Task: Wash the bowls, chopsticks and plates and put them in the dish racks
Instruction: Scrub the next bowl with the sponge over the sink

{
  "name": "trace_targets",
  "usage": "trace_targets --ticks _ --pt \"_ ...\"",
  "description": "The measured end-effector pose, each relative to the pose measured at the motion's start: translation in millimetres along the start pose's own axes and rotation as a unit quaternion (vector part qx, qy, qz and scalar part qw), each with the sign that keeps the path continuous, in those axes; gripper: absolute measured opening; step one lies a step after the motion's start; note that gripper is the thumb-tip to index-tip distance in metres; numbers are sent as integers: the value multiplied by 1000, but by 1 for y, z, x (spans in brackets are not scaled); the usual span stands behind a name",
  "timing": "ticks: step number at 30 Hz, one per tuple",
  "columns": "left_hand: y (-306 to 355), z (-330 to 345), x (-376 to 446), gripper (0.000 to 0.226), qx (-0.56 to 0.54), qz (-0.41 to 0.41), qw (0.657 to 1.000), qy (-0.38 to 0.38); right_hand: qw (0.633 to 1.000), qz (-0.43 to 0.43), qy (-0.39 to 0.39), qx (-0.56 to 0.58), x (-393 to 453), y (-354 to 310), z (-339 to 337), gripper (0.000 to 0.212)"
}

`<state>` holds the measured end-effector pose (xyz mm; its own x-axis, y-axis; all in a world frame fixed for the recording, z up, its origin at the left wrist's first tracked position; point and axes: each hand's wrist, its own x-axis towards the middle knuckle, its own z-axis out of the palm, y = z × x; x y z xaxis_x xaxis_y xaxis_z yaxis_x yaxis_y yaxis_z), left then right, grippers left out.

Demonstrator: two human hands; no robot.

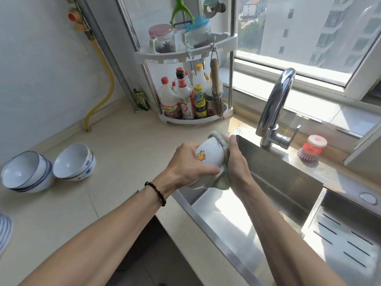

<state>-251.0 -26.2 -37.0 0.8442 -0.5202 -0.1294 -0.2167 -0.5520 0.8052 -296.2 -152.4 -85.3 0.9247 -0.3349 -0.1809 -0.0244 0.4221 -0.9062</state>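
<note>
**Scrubbing a white bowl over the sink**

Head view: the left hand (186,162) grips a white ceramic bowl with a small yellow cartoon print (210,156), fingers curled round its outer wall, holding it tipped on its side above the near corner of the stainless steel sink (274,178). The right hand (237,162) presses a green and white dishcloth (225,159) against the bowl's mouth, fingers wrapped over the cloth.

To do this step well, I judge the left hand should turn the bowl while the cloth sweeps the rim and inside, keeping both over the basin so drips fall in. The curved chrome tap (274,104) stands just beyond the grip, handy for rinsing.

Well to the left of the grip, two stacks of white bowls with blue bands (47,168) rest on the beige counter (123,145). Beyond the grip, sauce bottles (186,100) on a white corner rack (185,50) carry red and yellow labels; their writing is too small to read.
</note>
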Motion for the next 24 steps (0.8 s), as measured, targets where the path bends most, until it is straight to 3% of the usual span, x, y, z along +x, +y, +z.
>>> trace_targets --ticks 5,7,9,11,13,16,18,20,24 --pt "4 1 4 21 37 -4 999 -2 980 -64 -16 -186 -9 10 14 35" --pt "8 -5 1 20 34 11 999 -38 998 -19 10 -67 -6 8 8 37" --pt "8 -16 -4 27 -51 19 996 -77 990 92 14 104 4 4 -4 52" --pt "6 -23 -9 39 -151 34 983 -100 979 147 22 138 7 4 -14 64" --pt "1 -26 -14 48 -205 34 971 -121 981 141 30 127 7 9 -19 70" --pt "-1 -31 -18 46 -199 -7 962 -188 995 91 37 35 7 6 -24 66" --pt "4 -32 -14 36 -149 -28 966 -208 994 35 15 -99 8 -3 -22 67" --pt "8 -27 -10 33 -93 -46 977 -188 979 -35 17 -202 11 -11 -17 63" --pt "2 -11 -4 20 -38 -43 995 -82 960 -104 -43 -258 0 0 -1 39"
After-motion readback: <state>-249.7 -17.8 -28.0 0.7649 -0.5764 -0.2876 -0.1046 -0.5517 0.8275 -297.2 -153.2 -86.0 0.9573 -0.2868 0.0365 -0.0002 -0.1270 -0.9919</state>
